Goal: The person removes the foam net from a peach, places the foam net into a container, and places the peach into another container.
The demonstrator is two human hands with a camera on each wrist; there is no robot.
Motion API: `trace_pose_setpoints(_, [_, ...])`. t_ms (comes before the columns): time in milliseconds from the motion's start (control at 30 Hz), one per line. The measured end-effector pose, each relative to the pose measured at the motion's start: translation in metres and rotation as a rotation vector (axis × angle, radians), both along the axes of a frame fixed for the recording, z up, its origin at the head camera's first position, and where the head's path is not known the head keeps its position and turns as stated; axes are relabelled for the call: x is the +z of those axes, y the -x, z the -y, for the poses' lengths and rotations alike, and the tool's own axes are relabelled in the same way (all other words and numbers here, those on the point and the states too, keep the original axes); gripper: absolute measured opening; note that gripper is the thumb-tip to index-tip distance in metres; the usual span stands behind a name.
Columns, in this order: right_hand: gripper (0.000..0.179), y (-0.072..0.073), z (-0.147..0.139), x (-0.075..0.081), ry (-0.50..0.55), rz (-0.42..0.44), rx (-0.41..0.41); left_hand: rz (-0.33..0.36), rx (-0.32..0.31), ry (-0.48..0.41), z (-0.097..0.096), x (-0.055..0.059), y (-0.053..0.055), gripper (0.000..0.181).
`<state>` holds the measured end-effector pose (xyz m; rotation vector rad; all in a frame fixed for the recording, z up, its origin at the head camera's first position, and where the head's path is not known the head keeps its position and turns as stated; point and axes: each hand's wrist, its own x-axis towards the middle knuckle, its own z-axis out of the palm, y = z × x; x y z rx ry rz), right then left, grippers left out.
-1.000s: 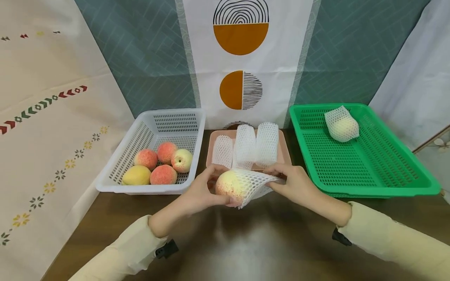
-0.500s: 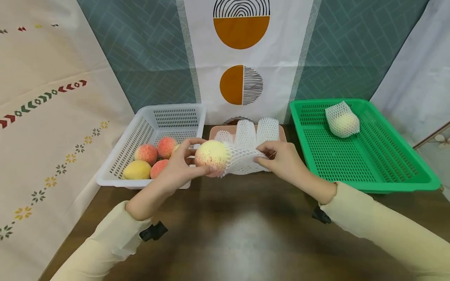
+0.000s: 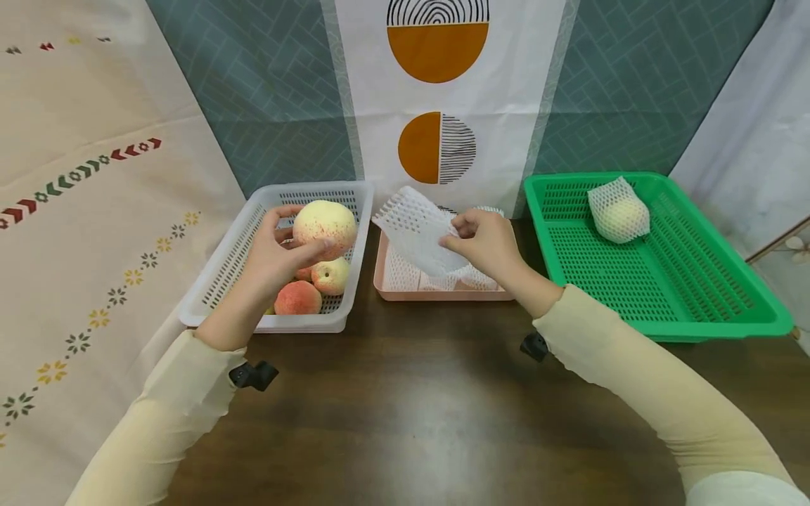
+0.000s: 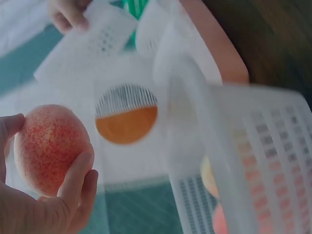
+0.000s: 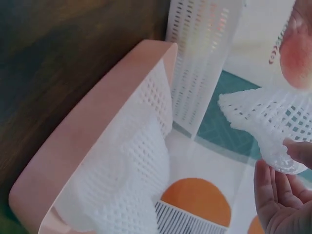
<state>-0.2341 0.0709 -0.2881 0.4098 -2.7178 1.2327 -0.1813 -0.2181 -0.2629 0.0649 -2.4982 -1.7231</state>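
Note:
My left hand [image 3: 268, 253] grips a yellow peach with red speckles [image 3: 325, 226] above the white basket; its redder side faces the left wrist view [image 4: 52, 148]. Between thumb and fingers, my right hand [image 3: 486, 242] pinches a white foam net sleeve [image 3: 420, 232], held up over the pink tray. The sleeve [image 5: 273, 117] hangs free of the peach, its open end turned toward it. Below, several more foam net sleeves [image 5: 126, 175] lie in the pink tray [image 3: 443, 296], partly hidden by the held one.
The white basket [image 3: 354, 295] at the left holds several peaches, among them a red one [image 3: 298, 298] and a pale one [image 3: 330, 276]. At the right, a green basket [image 3: 702, 329] contains one net-wrapped peach [image 3: 620, 213]. Patterned cloth hangs behind.
The peach has come out of the foam net sleeve. My left hand has carried it left and up over the white basket, while my right hand has raised the sleeve above the tray.

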Motion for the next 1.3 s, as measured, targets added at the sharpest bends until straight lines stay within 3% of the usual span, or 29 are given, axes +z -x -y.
trace_pose_setpoints(100, [0.032,0.009,0.007,-0.003,-0.020,0.070,-0.057,-0.013,0.060,0.030,0.014,-0.006,0.007,0.072])
trace_pose_setpoints(267, [0.033,0.026,0.019,-0.016,0.083,0.108,-0.068,-0.017,0.148,0.055,0.035,-0.018,0.016,0.071])
trace_pose_setpoints(600, [0.035,0.048,0.035,-0.042,0.230,0.211,-0.125,-0.001,0.242,0.211,0.065,-0.032,0.032,0.079])
trace_pose_setpoints(733, [0.038,0.051,0.035,-0.046,0.269,0.226,-0.147,-0.010,0.244,0.256,0.072,-0.037,0.041,0.075])
trace_pose_setpoints(867, [0.039,0.055,0.036,-0.050,0.245,0.250,-0.162,-0.008,0.221,0.288,0.078,-0.045,0.046,0.075])
trace_pose_setpoints(1133, [0.024,0.063,0.041,-0.059,0.140,0.249,-0.191,0.078,0.195,0.380,0.085,-0.060,0.048,0.076])
trace_pose_setpoints(1300, [0.040,0.064,0.046,-0.063,0.067,0.226,-0.163,0.095,0.192,0.384,0.089,-0.067,0.047,0.078])
